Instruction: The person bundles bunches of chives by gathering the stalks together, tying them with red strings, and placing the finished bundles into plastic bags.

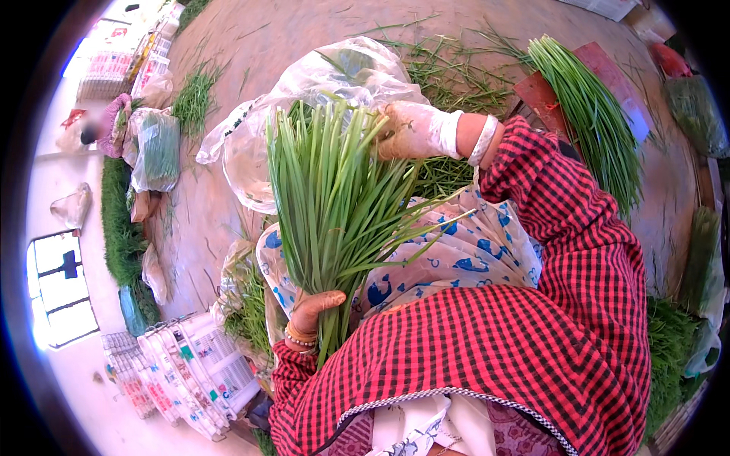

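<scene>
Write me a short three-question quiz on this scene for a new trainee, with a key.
1. True or false: the right hand wears a white glove.
2. Where does the other bunch of green stalks, at the upper right of the picture, lie?
A) across the lap
B) across a red board
C) inside a clear bag
3. Fill in: as the picture shows it, the left hand grips the held bunch near its ____ end.

Key: 1. True. 2. B. 3. Lower.
</scene>
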Action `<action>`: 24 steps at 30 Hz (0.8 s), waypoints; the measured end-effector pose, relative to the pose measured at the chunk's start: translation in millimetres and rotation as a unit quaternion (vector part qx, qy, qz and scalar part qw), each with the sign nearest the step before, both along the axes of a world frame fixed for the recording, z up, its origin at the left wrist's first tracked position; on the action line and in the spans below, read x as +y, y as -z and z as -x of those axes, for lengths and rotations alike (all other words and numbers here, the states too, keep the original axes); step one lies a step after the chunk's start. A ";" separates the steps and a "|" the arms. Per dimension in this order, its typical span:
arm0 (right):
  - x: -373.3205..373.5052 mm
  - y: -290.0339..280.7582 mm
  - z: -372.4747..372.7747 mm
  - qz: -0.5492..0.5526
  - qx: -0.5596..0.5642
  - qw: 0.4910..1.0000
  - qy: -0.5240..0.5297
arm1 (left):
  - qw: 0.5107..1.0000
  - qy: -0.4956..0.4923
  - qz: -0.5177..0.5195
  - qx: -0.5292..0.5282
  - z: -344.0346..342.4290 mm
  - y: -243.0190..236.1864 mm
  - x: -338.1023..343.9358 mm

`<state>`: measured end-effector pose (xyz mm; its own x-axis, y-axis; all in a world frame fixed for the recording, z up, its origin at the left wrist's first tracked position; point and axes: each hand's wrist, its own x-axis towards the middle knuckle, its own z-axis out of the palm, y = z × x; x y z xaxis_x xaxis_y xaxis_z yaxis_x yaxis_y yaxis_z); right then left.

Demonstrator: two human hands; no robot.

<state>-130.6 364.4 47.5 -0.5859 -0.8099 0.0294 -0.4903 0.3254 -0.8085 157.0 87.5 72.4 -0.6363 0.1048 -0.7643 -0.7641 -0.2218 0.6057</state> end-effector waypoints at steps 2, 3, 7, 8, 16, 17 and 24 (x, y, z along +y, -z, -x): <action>-3.4 -1.5 -3.3 0.042 0.083 0.995 0.035 | 0.999 0.037 0.015 0.030 -11.6 20.8 -24.2; -2.5 1.0 -4.1 0.046 0.185 0.979 0.067 | 0.997 0.056 0.022 0.045 -12.8 25.1 -29.3; 34.5 14.8 39.9 -0.060 0.249 0.945 0.202 | 0.993 0.017 -0.117 -0.002 1.3 5.7 -13.1; 46.6 17.1 56.2 -0.143 0.261 0.924 0.242 | 0.993 0.009 -0.117 0.004 0.3 5.1 -13.7; 17.7 -45.1 39.4 0.015 0.027 0.999 -0.030 | 1.000 -0.013 -0.014 0.012 -12.1 18.8 -26.7; 11.4 -38.1 39.4 -0.032 0.013 0.999 -0.037 | 1.000 -0.007 -0.009 0.008 -3.2 12.2 -16.5; 11.6 -13.9 32.1 -0.022 -0.191 0.981 -0.033 | 0.998 -0.047 -0.017 -0.032 3.3 -5.0 -1.0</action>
<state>-162.6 376.0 61.4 -0.4928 -0.8423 -0.2183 -0.1752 0.3418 -0.9233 153.7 86.5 77.4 -0.5945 0.0729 -0.8008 -0.7759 -0.3134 0.5475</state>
